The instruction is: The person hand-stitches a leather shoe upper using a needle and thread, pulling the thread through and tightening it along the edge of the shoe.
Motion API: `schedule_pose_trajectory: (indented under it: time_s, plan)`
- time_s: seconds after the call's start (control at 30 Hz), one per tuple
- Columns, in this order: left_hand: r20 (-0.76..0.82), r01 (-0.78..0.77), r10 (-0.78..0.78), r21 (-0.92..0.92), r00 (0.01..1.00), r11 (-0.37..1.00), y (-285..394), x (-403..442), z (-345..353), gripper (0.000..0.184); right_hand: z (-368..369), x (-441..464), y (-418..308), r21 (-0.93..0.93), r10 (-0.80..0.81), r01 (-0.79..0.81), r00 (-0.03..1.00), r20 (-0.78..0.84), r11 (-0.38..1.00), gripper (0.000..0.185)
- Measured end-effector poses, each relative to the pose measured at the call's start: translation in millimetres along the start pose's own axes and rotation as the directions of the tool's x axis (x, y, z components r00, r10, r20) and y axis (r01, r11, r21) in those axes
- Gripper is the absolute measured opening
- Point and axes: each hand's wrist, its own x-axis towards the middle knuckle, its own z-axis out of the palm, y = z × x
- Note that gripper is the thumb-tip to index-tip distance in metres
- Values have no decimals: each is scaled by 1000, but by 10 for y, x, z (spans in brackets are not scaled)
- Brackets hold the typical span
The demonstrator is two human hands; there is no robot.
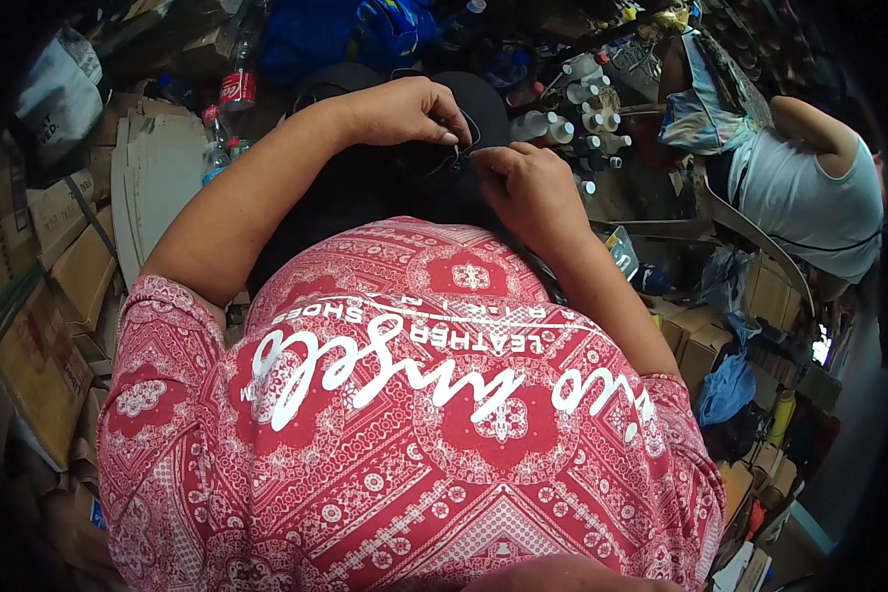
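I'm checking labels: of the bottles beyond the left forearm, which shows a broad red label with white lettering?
The upper bottle, left of the left hand; its red label sets it apart from the lower bottle, which shows blue.

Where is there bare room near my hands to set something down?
The pale cardboard sheet looks bare, though possibly sloping, between the brown boxes and the left forearm. Small bottles crowd its right edge. Beyond the right hand it is crowded too, with plastic bottles bunched together.
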Motion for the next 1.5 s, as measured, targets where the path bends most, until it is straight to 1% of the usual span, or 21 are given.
schedule_pose_trajectory:
  time_s: [0.07, 0.13, 0.17, 0.23, 0.37, 0.5, 0.6, 0.67, 0.7, 0.77, 0.83, 0.9, 0.97, 1.03, 1.1, 1.17, 1.23, 1.3, 1.37, 1.43, 1.5]
  plan:
    - [2, 3, -3, -3, 1000, 1000, -13, 6, 0, 19, -17, 11, 45, 60, 22, -22, 1000, 2, 998, 14]
    - [9, -8, 8, -5, 1000, 1000, -15, 4, -11, 19, -32, 34, 152, 270, 145, -175, 981, 127, 947, 14]
    - [20, -20, 20, -6, 1000, 1000, -12, 10, -9, 20, -9, 35, 229, 269, 143, -174, 981, 129, 947, 14]
    - [26, -30, 30, 2, 999, 1000, -18, 39, 13, 20, 101, 24, 426, 496, 178, -264, 960, 216, 827, 17]
    - [45, -18, 18, 6, 999, 1000, -2, 92, 32, 21, 244, 28, 655, 667, 131, -306, 945, 300, 679, 16]
    - [57, -19, 18, 13, 998, 1000, -30, 142, 18, 21, 317, 39, 668, 701, 134, -325, 940, 315, 635, 16]
    - [56, 76, -76, 20, 995, 997, -20, 173, 11, 21, 392, 41, 580, 686, 169, -281, 959, 228, 671, 16]
    - [76, 78, -83, 71, 994, 994, -26, 185, -3, 26, 333, 56, 416, 511, 132, -138, 990, 48, 849, 17]
    - [82, 77, -83, 75, 993, 994, -9, 148, -18, 26, 274, 62, 373, 513, 136, -139, 990, 44, 847, 17]
    - [-220, -11, 105, 392, 970, 920, 70, -68, -41, 32, 201, 46, 312, 446, 118, -115, 993, 21, 888, 18]
    - [-280, 72, 97, 537, 955, 841, 113, -391, -93, 37, 217, 15, 369, 466, 83, -68, 996, -12, 882, 19]
    - [-237, 172, -35, 588, 971, 790, 99, -668, -154, 30, 221, -28, 400, 484, 45, -18, 998, -45, 875, 20]
    - [-318, 212, -45, 514, 947, 831, -175, -816, -387, 20, 212, -41, 396, 501, 81, -73, 997, 6, 862, 21]
    - [-614, 462, -12, 579, 789, 672, -322, -973, -696, 11, 178, -53, 355, 486, 84, -86, 996, 24, 870, 21]
    - [-748, 634, -7, 557, 663, 536, -405, -1130, -886, 8, 155, -53, 324, 467, 83, -90, 996, 36, 880, 21]
    - [-724, 615, -50, 545, 688, 570, -469, -1168, -883, 18, 148, -85, 286, 358, 49, -52, 999, 17, 932, 22]
    - [-577, 327, 77, 563, 813, 759, -219, -1050, -559, 36, 183, -116, 285, 315, 30, -28, 1000, -2, 949, 23]
    - [-532, 263, -103, 235, 841, 936, 183, -936, -110, 37, 214, -154, 297, 267, 18, -12, 1000, -17, 964, 24]
    - [-433, 145, -13, 274, 901, 951, 310, -844, 164, 29, 235, -181, 301, 262, 5, 7, 999, -45, 965, 25]
    - [-426, 131, -6, 265, 904, 955, 196, -768, 340, 22, 246, -197, 323, 270, 24, -17, 999, -22, 963, 26]
    - [-428, 143, 198, 643, 882, 752, 86, -685, 400, 21, 244, -204, 363, 278, 42, -41, 999, 0, 960, 27]
